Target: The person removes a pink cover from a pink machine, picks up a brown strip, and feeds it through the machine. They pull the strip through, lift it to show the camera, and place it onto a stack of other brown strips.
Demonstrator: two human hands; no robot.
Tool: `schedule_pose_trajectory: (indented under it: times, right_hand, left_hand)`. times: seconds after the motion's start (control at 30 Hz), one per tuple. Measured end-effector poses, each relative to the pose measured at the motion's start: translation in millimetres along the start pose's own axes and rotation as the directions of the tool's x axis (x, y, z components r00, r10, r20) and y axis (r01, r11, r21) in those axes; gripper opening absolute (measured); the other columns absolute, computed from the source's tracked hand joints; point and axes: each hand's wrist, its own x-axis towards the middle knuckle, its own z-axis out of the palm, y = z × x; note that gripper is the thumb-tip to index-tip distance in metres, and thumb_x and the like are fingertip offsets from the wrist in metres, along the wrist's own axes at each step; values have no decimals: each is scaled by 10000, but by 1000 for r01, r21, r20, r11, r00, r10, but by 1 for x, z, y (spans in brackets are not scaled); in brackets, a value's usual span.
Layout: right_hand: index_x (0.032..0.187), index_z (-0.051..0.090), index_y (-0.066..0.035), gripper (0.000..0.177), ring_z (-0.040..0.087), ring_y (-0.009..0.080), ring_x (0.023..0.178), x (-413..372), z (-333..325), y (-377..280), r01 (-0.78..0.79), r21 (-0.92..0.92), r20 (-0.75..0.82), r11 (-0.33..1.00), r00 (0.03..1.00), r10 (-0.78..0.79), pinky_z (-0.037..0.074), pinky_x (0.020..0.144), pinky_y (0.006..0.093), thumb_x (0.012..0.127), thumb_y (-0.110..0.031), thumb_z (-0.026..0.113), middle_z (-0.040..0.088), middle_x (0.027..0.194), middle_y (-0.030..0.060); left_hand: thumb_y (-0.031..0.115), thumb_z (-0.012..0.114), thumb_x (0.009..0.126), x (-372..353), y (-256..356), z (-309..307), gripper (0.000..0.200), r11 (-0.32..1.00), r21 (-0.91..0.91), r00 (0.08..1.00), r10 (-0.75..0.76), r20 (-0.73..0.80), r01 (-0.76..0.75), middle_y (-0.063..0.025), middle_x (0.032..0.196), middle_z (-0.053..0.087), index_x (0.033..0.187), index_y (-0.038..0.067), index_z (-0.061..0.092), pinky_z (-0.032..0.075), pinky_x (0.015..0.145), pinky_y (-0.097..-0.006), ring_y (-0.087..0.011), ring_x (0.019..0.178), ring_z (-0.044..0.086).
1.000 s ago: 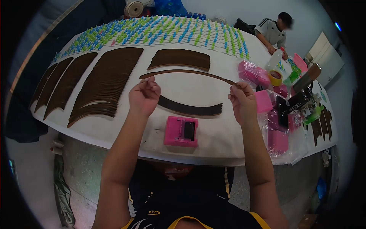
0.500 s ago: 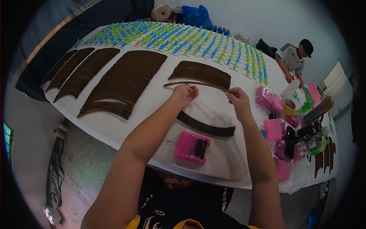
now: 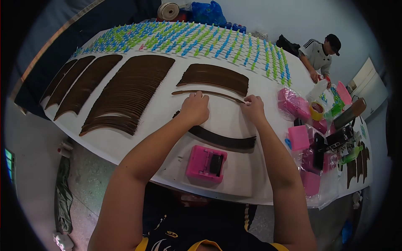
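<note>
- We are holding one thin brown strip [image 3: 226,96] over the middle of the white table [image 3: 240,169], just on our side of a short curved stack of brown strips [image 3: 213,78]
- Its long axis is running left to right across our view, the arc bowing away from us, its left tip pointing outward and its right end slanting toward us
- With our right hand [image 3: 254,109] we are pinching that right end between thumb and fingertips
- Our left hand [image 3: 196,109] is meeting the strip left of its middle, fingers bent; we are unable to tell whether it is grasping or only touching
- Between our forearms a dark curved band [image 3: 226,140] is lying, bowing toward us
- Nearer the table edge, a pink plastic box [image 3: 200,160] with a black insert is sitting
- To our left, a broad ridged brown stack [image 3: 134,90] is lying
</note>
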Motion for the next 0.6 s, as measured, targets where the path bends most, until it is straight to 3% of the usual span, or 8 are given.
schedule_pose_trajectory:
  times: [0.13,0.2,0.23,0.3,0.33,0.4,0.6]
  right_hand:
    - [1179,683,-103,385,587,394,1168,-25,-13,-13,-38,-89,-109,995,994,28,524,993,491,825,-182,812,602,1242,183]
    - [1293,644,-127,515,575,404,1188,-42,-22,-22,91,-113,27,989,996,-89,518,992,516,829,-247,834,571,1289,194]
    - [1293,644,-127,515,575,404,1188,-49,-23,-27,84,-117,24,990,996,-82,518,992,516,829,-247,834,571,1289,194]
    - [1372,622,-140,599,568,404,1205,-60,-23,-38,116,-190,193,975,978,-79,486,1021,543,863,-395,808,567,1300,191]
    - [1372,622,-140,599,568,404,1205,-62,-25,-45,110,-191,190,975,979,-73,486,1021,543,863,-395,808,567,1300,191]
    - [1464,577,-161,699,558,396,1239,-63,-26,-55,107,-335,263,936,965,-16,440,1056,570,909,-559,724,560,1329,196]
    - [1518,541,-181,773,549,385,1285,-45,-20,-63,24,-377,273,926,958,86,421,1076,567,931,-674,646,555,1371,196]
  left_hand:
    - [163,616,907,1,-3,5,297,999,35,1000,19,3,-19,-203,1213,617,1149,-3,659,537,963,-533,-405,1140,605]
    - [178,622,909,2,-3,4,324,999,36,1000,25,-1,-25,-201,1222,614,1171,-11,643,530,972,-533,-400,1145,601]
    - [178,622,909,3,-3,4,324,999,32,999,32,2,-32,-201,1222,614,1171,-11,643,530,972,-533,-400,1145,601]
    - [201,629,922,4,-1,2,356,999,36,1000,9,18,-10,-195,1243,612,1212,-7,623,520,992,-537,-402,1167,594]
    - [201,629,922,5,0,1,356,999,34,1000,15,21,-15,-195,1243,612,1212,-7,623,520,992,-537,-402,1167,594]
    - [271,629,967,10,0,1,468,997,65,994,-35,107,29,-198,1367,578,1340,-3,559,502,1031,-527,-412,1213,573]
    - [296,641,967,20,-3,3,503,997,73,994,-31,107,24,-192,1379,576,1362,-1,549,495,1036,-525,-419,1211,570]
